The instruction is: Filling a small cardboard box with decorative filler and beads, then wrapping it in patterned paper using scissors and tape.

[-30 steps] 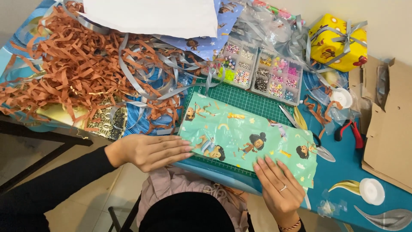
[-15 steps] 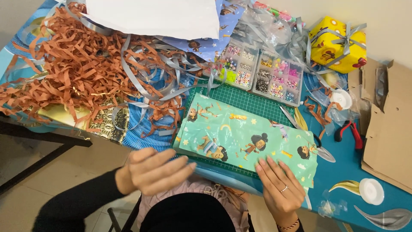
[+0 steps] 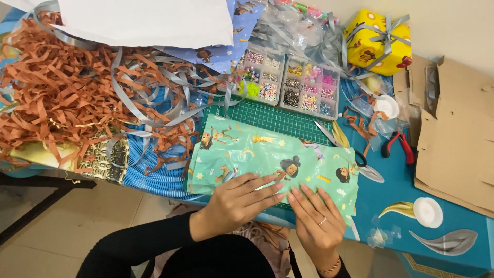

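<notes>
Pressing flat: left hand (image 3: 239, 198) and right hand (image 3: 316, 219), both open, fingers spread on teal paper (image 3: 257, 154) | paper lies on green mat (image 3: 272, 117) at table's near edge | scissors (image 3: 342, 144) just right.

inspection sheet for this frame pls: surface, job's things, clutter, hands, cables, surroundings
Surface: blue patterned table cover, green cutting mat on it.
Job's things: mint cartoon-print wrapping paper lying flat over the mat.
Clutter: brown paper shreds, grey ribbon, two bead organiser boxes, yellow gift box, scissors, red-handled pliers, white tape rolls, cardboard, white sheet.
Hands: left hand and right hand both flat on the paper's near edge, fingers spread; ring on the right.
Cables: nothing seen.
Surroundings: tiled floor, pale wall, dark table leg.
</notes>
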